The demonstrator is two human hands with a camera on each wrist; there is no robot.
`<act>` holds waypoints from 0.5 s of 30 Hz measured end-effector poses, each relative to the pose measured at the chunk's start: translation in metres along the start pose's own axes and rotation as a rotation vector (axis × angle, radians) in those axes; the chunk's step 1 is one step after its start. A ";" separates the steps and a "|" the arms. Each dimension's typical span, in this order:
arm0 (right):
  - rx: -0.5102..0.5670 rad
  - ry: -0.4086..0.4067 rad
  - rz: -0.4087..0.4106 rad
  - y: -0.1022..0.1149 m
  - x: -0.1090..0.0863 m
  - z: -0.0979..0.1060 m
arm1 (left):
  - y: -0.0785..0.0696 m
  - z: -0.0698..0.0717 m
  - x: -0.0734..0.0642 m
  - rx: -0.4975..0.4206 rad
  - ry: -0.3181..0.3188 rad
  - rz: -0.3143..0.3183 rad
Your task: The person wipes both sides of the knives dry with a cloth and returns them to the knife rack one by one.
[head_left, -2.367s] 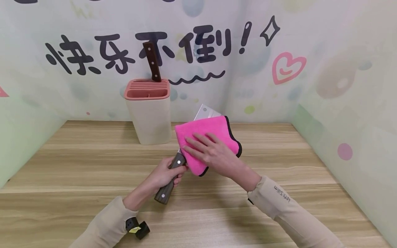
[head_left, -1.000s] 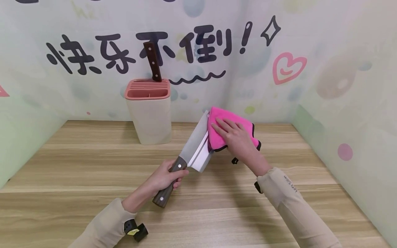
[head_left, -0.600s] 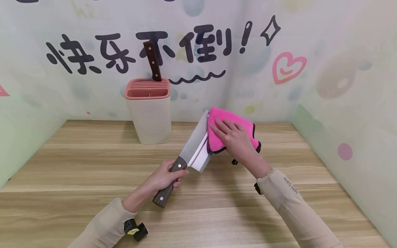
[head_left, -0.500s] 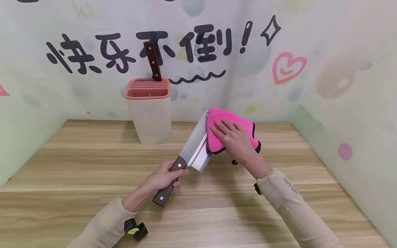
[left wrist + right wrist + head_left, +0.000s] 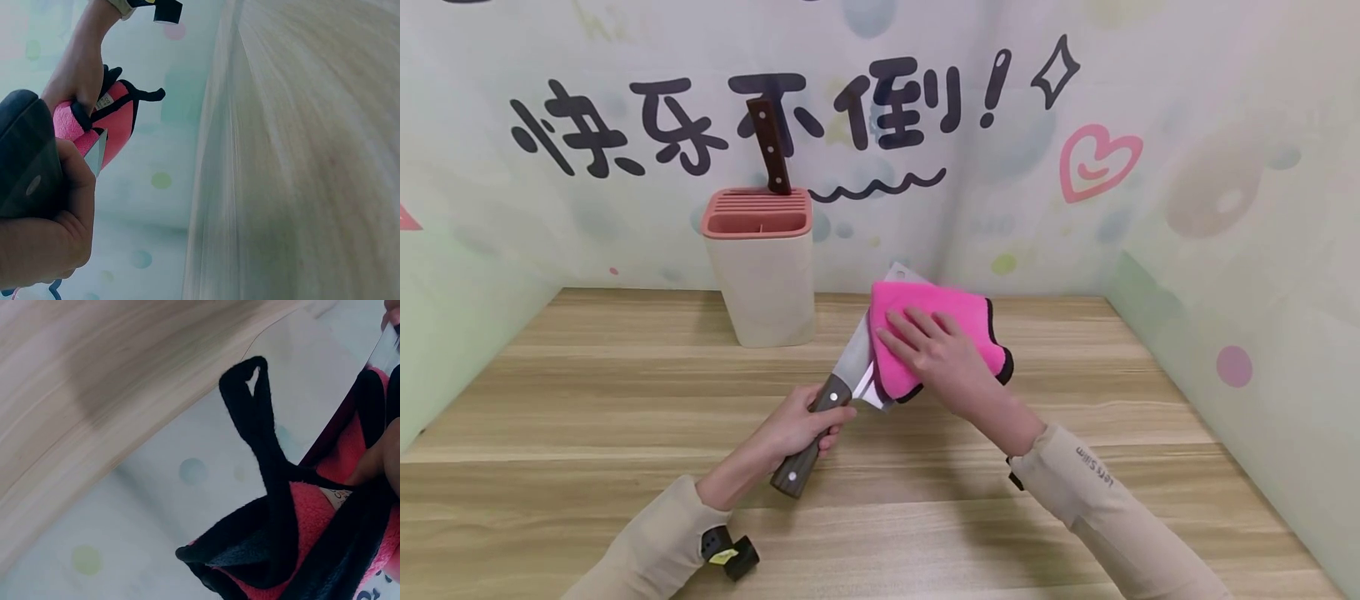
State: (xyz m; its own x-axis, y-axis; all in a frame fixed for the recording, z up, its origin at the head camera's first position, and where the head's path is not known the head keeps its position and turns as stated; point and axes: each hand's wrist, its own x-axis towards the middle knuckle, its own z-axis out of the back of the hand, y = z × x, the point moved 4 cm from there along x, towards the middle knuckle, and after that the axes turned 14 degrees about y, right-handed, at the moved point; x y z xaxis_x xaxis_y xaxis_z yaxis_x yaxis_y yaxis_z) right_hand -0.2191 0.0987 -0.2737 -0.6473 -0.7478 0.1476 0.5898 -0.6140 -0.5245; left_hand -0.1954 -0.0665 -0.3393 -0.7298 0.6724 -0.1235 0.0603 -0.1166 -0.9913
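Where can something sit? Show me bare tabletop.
Bare tabletop lies between knife block and left wall, and between right sleeve and right wall. Crowded: centre, where the left hand holds a cleaver, the right hand pink cloth.

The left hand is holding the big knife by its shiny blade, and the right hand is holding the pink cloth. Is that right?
Not quite: the head view shows the left hand gripping the big knife by its dark handle. The right hand does hold the pink cloth.
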 end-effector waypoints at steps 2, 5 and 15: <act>-0.019 -0.019 0.027 0.005 0.000 0.002 | 0.000 0.000 0.001 -0.003 -0.001 0.000; -0.037 -0.045 0.056 0.011 0.000 0.004 | 0.000 0.000 0.002 -0.006 0.000 -0.002; -0.071 -0.017 0.123 0.023 -0.002 0.006 | 0.000 0.000 0.002 -0.020 -0.002 -0.013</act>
State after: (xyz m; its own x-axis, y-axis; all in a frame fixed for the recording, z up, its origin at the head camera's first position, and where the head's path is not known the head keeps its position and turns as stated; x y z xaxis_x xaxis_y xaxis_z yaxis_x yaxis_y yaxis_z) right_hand -0.2015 0.0844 -0.2807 -0.5635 -0.8209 0.0923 0.6284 -0.4985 -0.5972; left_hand -0.1971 -0.0656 -0.3394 -0.7319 0.6723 -0.1110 0.0646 -0.0937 -0.9935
